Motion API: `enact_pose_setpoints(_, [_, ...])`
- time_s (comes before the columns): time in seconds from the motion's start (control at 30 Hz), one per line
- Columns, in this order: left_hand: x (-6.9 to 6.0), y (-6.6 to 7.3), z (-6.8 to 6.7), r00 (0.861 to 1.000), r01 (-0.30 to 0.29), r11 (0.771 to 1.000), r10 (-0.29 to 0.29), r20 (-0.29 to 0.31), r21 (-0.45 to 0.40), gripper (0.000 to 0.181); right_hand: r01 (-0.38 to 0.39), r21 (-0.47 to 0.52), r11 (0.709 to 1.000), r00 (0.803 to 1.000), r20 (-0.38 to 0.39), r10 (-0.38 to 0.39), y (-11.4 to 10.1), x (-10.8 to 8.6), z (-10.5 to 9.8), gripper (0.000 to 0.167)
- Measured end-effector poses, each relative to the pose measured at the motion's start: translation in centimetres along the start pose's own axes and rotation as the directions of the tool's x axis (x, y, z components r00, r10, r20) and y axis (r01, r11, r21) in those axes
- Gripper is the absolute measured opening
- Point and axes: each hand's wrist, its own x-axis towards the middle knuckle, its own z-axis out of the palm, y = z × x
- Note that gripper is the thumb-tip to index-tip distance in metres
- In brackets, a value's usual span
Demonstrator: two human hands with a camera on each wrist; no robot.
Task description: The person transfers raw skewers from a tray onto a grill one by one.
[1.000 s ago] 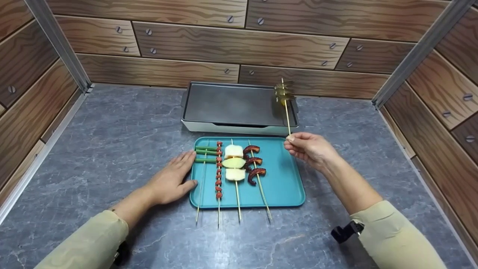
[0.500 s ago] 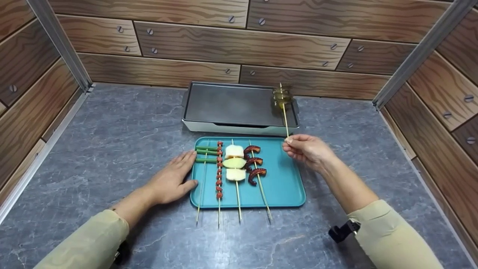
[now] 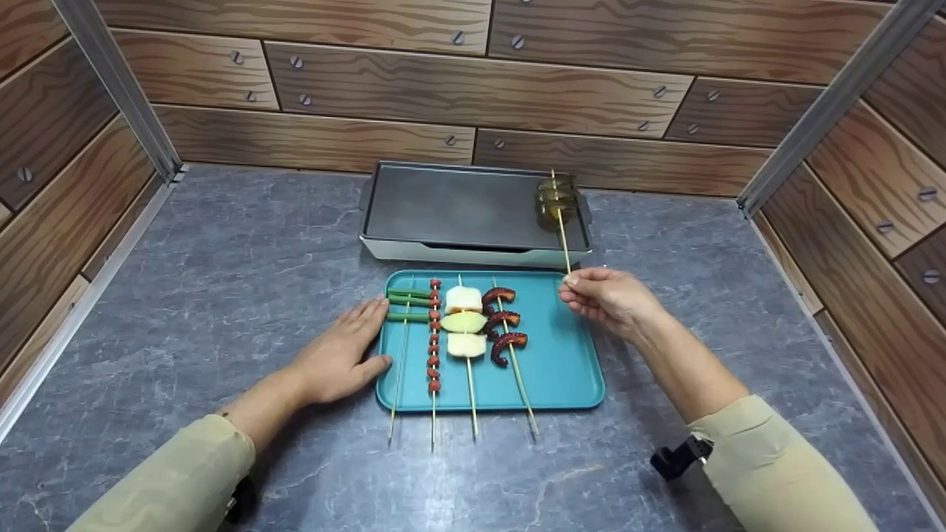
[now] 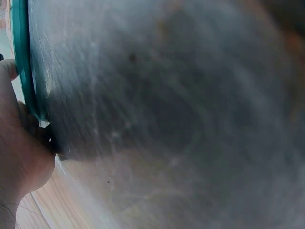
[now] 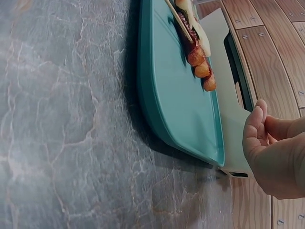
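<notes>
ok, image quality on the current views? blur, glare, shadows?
Head: mostly sharp, glare on the counter below the tray, dark food on the held skewer blends into the griddle; left wrist: counter hazy and badly blurred, left hand clearer at the left edge; right wrist: tray readable, dark shadow along its side, counter washed out toward the left.

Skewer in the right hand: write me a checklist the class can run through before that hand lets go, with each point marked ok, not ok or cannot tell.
1. Right hand pinches the bare lower stick of the skewer: ok.
2. Food end is over the griddle, near its right end: ok.
3. Food rests fully on the griddle surface: cannot tell; contact isn't clear.
4. Left hand is at the left edge of the tray, away from the griddle: ok.
5. Griddle is hot: cannot tell.
</notes>
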Motion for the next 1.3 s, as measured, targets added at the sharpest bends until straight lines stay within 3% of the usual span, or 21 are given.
enact_pose_setpoints(1.03, [-0.12, 0.19, -0.16, 1.0, -0.014, 1.0, 0.013, -0.005, -0.014, 0.082, -0.023, -0.007, 1.0, 1.0, -0.009, 0.023, 0.07, 0.43, -0.11, 0.011])
enact_pose_setpoints(1.3, [-0.08, 0.15, -0.2, 1.0, 0.016, 1.0, -0.015, 0.012, -0.002, 0.084, -0.013, -0.01, 1.0, 1.0, -0.01, 0.013, 0.01, 0.44, 0.03, 0.008])
